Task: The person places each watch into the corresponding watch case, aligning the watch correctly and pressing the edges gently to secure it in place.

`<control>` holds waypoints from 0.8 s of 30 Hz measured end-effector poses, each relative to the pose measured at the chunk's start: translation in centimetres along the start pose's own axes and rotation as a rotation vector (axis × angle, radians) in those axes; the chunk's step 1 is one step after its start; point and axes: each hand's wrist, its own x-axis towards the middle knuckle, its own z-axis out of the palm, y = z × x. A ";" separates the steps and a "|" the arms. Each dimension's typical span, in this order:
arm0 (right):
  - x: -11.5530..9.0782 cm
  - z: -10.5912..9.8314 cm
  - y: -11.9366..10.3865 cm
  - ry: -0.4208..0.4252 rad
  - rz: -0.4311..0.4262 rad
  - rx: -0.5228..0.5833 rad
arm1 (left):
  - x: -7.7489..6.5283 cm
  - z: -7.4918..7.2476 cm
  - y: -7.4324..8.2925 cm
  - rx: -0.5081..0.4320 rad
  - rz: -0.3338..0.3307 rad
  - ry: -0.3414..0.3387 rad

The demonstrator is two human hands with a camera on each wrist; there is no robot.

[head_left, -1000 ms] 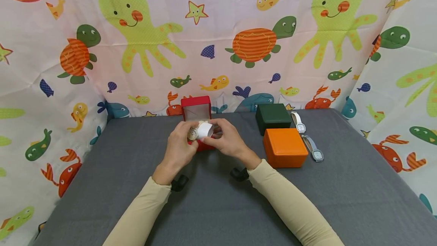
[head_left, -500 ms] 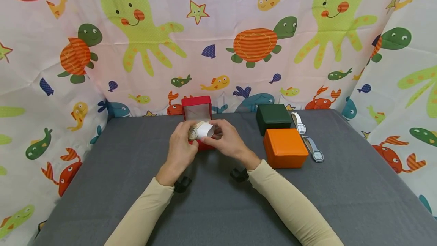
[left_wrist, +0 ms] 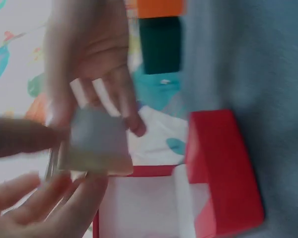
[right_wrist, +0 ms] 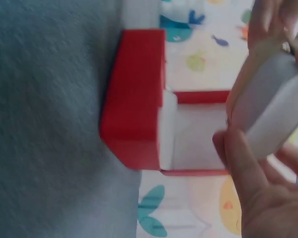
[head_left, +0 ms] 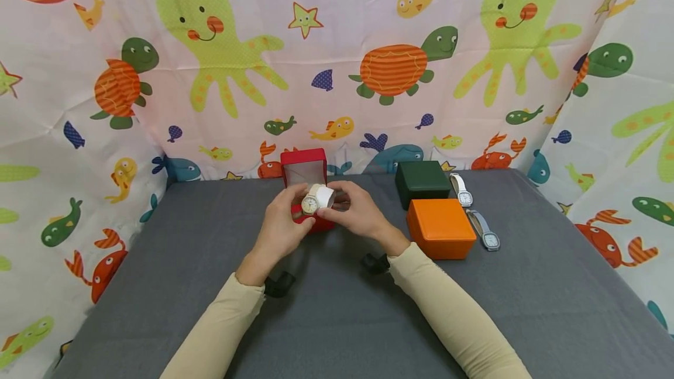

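A wristwatch (head_left: 310, 204) with a pale band and round dial sits at the left end of a white watch cushion (head_left: 325, 196), the band apparently running round it. My left hand (head_left: 279, 224) pinches the watch side between thumb and fingers. From the right, my right hand (head_left: 363, 212) grips the cushion's other end. Both hands hold them above an open red box (head_left: 303, 168), its lid raised at the back. In the right wrist view, the cushion (right_wrist: 275, 101) hides part of the band, and the box (right_wrist: 136, 89) stands beyond the fingers.
To the right stand a closed green box (head_left: 423, 179) and, in front of it, a closed orange box (head_left: 441, 227). Beside them lie a white-banded watch (head_left: 461, 189) and a grey-blue-banded watch (head_left: 483, 230). A printed curtain (head_left: 316, 45) hangs behind the grey-covered table (head_left: 326, 320).
The watch has shifted right along the cushion, and its dial now shows more fully. The left hand's thumb and fingers have moved right with it. The right hand has shifted slightly right.
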 end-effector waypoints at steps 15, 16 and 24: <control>0.2 -1.6 -0.3 -0.213 -0.082 0.197 | 1.0 -3.5 -2.0 -0.483 -0.159 -0.357; 0.2 -1.7 -0.3 -0.216 -0.091 0.201 | 1.0 -3.5 -2.0 -0.490 -0.159 -0.358; -0.5 -2.7 -2.8 -0.244 -0.095 0.181 | 1.0 -3.3 -2.1 -0.484 -0.129 -0.341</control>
